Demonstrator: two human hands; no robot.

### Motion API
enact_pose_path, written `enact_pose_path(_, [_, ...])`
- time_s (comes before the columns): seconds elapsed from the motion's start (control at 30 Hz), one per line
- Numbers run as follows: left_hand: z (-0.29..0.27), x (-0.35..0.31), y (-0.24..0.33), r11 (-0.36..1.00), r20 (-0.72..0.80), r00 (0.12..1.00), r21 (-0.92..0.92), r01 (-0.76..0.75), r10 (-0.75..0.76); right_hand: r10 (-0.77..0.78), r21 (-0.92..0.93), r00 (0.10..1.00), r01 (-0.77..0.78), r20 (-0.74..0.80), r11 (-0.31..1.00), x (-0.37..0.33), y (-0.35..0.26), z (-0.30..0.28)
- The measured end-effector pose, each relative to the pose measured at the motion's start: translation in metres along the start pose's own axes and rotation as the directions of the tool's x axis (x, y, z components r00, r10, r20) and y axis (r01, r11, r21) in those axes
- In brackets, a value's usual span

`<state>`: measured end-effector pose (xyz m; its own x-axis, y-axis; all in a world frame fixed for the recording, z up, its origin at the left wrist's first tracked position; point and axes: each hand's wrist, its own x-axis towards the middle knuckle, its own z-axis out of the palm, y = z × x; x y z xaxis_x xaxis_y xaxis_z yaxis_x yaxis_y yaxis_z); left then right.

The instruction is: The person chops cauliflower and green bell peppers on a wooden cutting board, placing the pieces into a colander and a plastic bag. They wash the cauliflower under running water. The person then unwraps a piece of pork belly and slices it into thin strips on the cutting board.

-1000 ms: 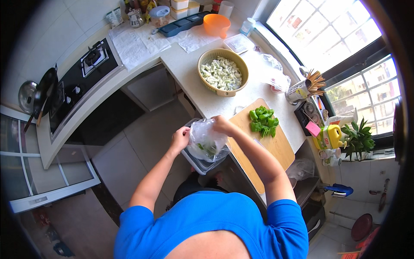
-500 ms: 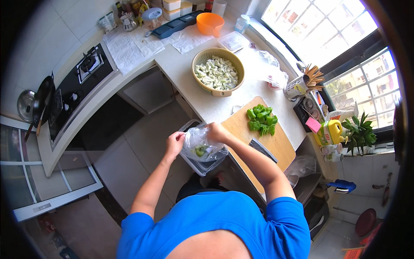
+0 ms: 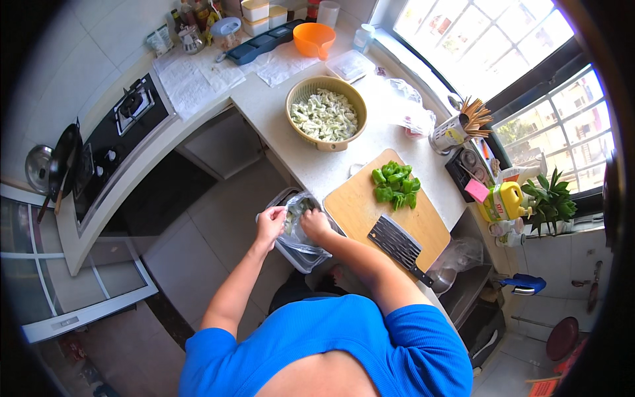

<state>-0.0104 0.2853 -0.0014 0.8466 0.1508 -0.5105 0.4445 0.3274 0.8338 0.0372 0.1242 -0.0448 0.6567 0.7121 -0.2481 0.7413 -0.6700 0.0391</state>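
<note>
My left hand [image 3: 270, 225] pinches the rim of a clear plastic bag [image 3: 305, 246] that lines a light grey bin [image 3: 299, 263] below the counter's edge. Inside the bag's mouth is my right hand [image 3: 315, 223], its fingers curled downward; whatever they hold is hidden. Some pale green scraps show through the plastic beside it. On the wooden cutting board [image 3: 350, 205] right of the bin lies a pile of cut green peppers [image 3: 397, 184]. A black cleaver [image 3: 397, 241] rests flat on the board, its handle over the near right edge.
A tan basket [image 3: 336, 144] of chopped pale green vegetable stands behind the board. Farther back are an orange bowl [image 3: 314, 40] and a dark tray [image 3: 264, 43]. A chopstick holder [image 3: 451, 134] and yellow bottle [image 3: 506, 198] stand by the window. The gas stove [image 3: 119, 139] is left.
My right hand has gone from the bag's rim down into its mouth, and the bag has opened wider. The cleaver now shows more fully beyond my right forearm. The view has shifted slightly.
</note>
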Motion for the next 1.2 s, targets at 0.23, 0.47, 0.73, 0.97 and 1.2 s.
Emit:
enact_pose_path(0.23, [-0.019, -0.021, -0.023, 0.75, -0.163, 0.948, 0.653, -0.104, 0.274, -0.167, -0.326, 0.986, 0.157, -0.004, 0.932, -0.029, -0.018, -0.044])
enact_pose_path(0.47, [-0.005, -0.032, -0.012, 0.978, 0.043, 0.998, 0.198, -0.063, 0.055, -0.217, 0.057, 0.967, 0.226, -0.134, 0.972, -0.014, -0.029, -0.023])
enact_pose_path(0.73, [0.029, -0.01, 0.053, 0.179, 0.271, 0.73, 0.862, -0.474, 0.628, -0.099, 0.082, 0.994, 0.094, 0.05, 0.992, -0.022, -0.028, -0.03])
enact_pose_path(0.97, [0.061, 0.044, 0.04, -0.148, 0.728, 0.582, 0.662, -0.735, 0.363, -0.17, 0.191, 0.985, 0.165, 0.013, 0.968, -0.027, -0.005, -0.031])
enact_pose_path(1.2, [0.079, 0.043, 0.055, 0.088, 0.693, 0.561, 0.592, -0.801, 0.452, -0.159, 0.163, 0.98, 0.138, 0.123, 0.977, -0.004, -0.004, 0.0])
